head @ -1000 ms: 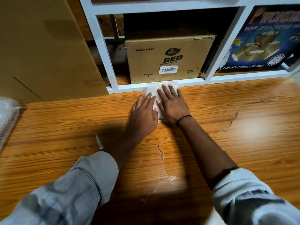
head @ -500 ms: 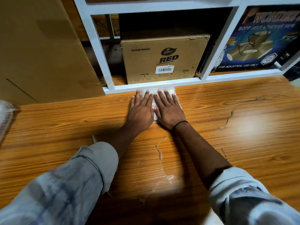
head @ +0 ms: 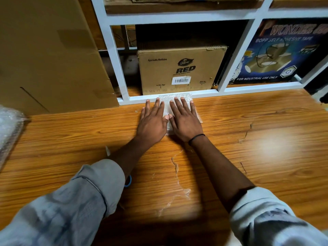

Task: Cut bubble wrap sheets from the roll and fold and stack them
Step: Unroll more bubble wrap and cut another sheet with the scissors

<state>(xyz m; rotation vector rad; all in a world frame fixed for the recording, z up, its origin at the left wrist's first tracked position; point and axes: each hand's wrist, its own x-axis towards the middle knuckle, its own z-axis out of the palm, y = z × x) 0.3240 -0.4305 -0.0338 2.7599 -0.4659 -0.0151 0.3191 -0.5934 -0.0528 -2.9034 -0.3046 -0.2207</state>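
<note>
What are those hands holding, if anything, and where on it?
Nothing is gripped. The left hand and right hand lie flat, fingers straight, pressing on top of the folded bubble wrap: the left at its left edge, the right across its middle.

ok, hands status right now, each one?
Left hand: open, flat, partly on the folded bubble wrap.
Right hand: open, flat, pressing on the same bubble wrap.
</note>
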